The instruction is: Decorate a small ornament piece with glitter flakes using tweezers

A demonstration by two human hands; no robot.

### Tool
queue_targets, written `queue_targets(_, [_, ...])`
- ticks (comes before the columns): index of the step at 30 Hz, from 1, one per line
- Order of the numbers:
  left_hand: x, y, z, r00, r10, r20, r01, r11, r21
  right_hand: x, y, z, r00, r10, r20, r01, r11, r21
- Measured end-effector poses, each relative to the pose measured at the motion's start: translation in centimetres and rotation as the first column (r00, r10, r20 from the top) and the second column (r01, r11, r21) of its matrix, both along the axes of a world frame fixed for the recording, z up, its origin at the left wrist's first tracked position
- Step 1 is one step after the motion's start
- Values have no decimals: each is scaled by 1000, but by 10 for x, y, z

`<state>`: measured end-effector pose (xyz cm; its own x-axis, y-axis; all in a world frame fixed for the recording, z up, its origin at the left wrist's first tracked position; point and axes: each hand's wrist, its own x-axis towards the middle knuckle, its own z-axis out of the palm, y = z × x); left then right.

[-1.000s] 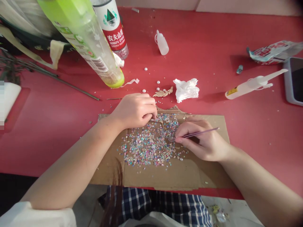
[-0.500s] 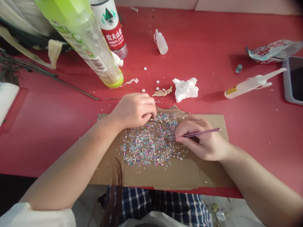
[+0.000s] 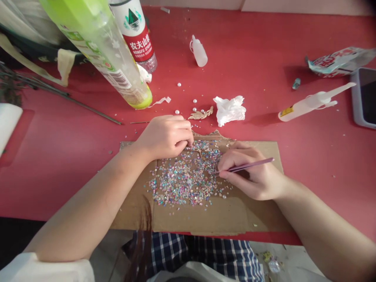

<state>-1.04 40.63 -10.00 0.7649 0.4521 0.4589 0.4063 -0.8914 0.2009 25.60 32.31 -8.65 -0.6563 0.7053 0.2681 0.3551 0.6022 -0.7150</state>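
Observation:
My right hand (image 3: 249, 170) pinches a pair of pinkish-purple tweezers (image 3: 252, 163), its tips pointing left into the spread of small shiny chips (image 3: 182, 180). These multicoloured chips lie scattered over a flat piece of brown cardboard (image 3: 205, 217). Over the upper left of the chips, my left hand (image 3: 169, 137) is closed, fingers curled down. A thin gold-brown wire (image 3: 194, 150) comes out from its fingertips over the chips; the gripped end is hidden. Behind that hand lie a leaf-shaped gold piece (image 3: 201, 114) and several white pearl beads (image 3: 194, 101).
A crumpled white tissue (image 3: 230, 110) sits beyond the cardboard. Small squeeze bottle (image 3: 199, 51) and nozzle bottle (image 3: 311, 105) lie farther off. A tall green-capped bottle (image 3: 117, 66) and a water bottle (image 3: 138, 39) stand left. At right are a phone (image 3: 366, 98) and a crumpled packet (image 3: 340, 62).
The tweezers' tips have shifted very slightly at the chips' right side. Both hands otherwise stay almost in place, and the whole view has moved a touch.

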Motion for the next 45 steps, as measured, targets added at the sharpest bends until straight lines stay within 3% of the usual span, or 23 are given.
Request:
queue_targets(9, [0, 0, 1, 1000, -1, -4, 1, 1000, 1, 4, 3, 2, 1000, 15, 2, -15, 1000, -9])
queue_targets(14, [-1, 0, 1, 1000, -11, 0, 11, 1000, 19, 8, 7, 6, 994, -108, 21, 108, 994, 18])
queue_targets(19, [-1, 0, 1, 1000, -6, -17, 6, 1000, 4, 8, 6, 3, 965, -237, -113, 243, 969, 46])
queue_targets(23, [-2, 1, 2, 999, -3, -43, 4, 1000, 11, 10, 6, -2, 882, -393, -260, 429, 898, 99])
queue_targets(26, [-3, 3, 1, 999, -7, -37, 8, 1000, 24, 15, 10, -1, 778, -546, -312, 584, 811, 38])
queue_targets(28, [-3, 4, 0, 999, -5, -35, 6, 1000, 29, 20, 12, 3, 735, -612, -292, 629, 776, -42])
queue_targets(32, [-3, 5, -2, 999, 1, -34, 0, 1000, 26, 35, 0, 13, 731, -673, -113, 663, 740, -118])
queue_targets(38, [-3, 6, -3, 1000, -1, -27, 2, 999, 44, 56, -61, 6, 540, -836, 98, 834, 547, 75])
queue_targets(41, [-2, 6, -4, 1000, 2, -28, -1, 999, 46, 55, -84, -3, 517, -849, 112, 837, 529, 141])
queue_targets(45, [-2, 7, -6, 1000, 6, -31, -4, 999, 45, 45, -90, -11, 482, -866, 131, 831, 499, 245])
